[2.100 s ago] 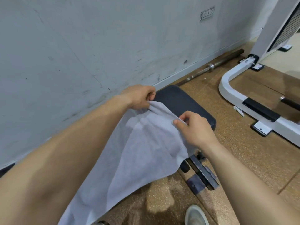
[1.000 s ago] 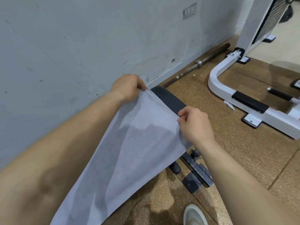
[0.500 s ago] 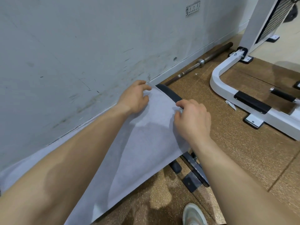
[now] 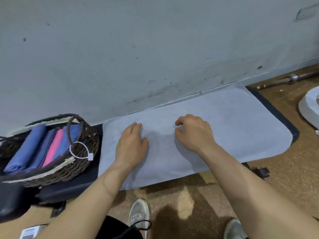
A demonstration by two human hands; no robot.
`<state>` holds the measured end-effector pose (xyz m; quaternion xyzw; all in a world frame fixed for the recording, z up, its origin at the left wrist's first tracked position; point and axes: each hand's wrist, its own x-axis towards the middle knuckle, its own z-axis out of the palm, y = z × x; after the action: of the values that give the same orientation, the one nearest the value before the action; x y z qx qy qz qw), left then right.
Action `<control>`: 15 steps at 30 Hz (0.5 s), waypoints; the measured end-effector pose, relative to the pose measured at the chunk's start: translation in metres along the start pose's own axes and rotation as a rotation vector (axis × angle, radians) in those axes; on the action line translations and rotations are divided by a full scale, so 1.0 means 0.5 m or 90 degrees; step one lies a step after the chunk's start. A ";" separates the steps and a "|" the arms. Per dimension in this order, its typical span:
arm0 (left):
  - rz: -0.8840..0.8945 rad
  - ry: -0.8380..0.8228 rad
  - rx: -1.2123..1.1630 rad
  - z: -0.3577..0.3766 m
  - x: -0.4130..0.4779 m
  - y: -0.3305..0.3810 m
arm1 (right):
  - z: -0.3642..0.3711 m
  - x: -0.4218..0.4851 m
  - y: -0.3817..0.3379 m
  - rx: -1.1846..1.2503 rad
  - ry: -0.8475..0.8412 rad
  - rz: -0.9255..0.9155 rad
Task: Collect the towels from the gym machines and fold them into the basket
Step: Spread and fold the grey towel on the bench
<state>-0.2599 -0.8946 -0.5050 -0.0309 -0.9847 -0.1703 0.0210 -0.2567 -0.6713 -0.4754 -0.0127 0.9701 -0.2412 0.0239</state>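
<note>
**A:** Towel (image 4: 215, 121) first: where is it?

**B:** Pale grey-blue, spread flat on the dark padded tabletop (image 4: 274, 111), which runs along the wall (image 4: 120, 49). Its near edge hangs a little over the front of the pad. A strip of dark pad shows past its far end at 3 o'clock.

**A:** And your hands?

**B:** Both rest on the middle of the cloth. My left hand (image 4: 132, 144) lies palm down with the fingers loosely together, pressing flat, gripping nothing. My right hand (image 4: 194, 133), just to its 3 o'clock side, has its fingers curled with the tips on the fabric; I cannot tell whether they pinch any cloth.

**A:** The basket?

**B:** Dark wicker basket (image 4: 76, 163) with a pale lining, on the same tabletop at 9 o'clock from my left hand, just beside the towel's left end. Folded towels (image 4: 34, 145) stand in it side by side: blue ones and 1 pink. A white tag loop (image 4: 81, 150) hangs from its handle.

**A:** Anything on the floor?

**B:** Brown speckled floor (image 4: 284, 187). A steel barbell (image 4: 293, 77) lies by the wall at 2 o'clock, and a white machine frame (image 4: 309, 104) curves in at the right edge. My 2 shoes (image 4: 139, 213) show at 6 o'clock.
</note>
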 end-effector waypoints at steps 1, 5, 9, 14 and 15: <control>-0.036 -0.005 0.009 -0.003 -0.013 -0.022 | 0.018 -0.002 -0.024 -0.004 -0.015 -0.021; -0.132 -0.046 0.066 -0.016 -0.034 -0.091 | 0.089 -0.017 -0.110 -0.054 -0.087 -0.147; -0.143 -0.099 0.126 -0.009 -0.058 -0.119 | 0.163 -0.040 -0.143 -0.149 -0.167 -0.246; -0.128 -0.067 0.098 -0.019 -0.034 -0.114 | 0.189 -0.047 -0.135 -0.196 -0.171 -0.253; -0.095 -0.035 0.084 -0.025 -0.014 -0.111 | 0.184 -0.047 -0.138 -0.196 -0.158 -0.256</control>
<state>-0.2563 -0.9512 -0.5118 0.0396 -0.9935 -0.1053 -0.0169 -0.2275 -0.7744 -0.5232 -0.2379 0.9630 -0.0876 0.0918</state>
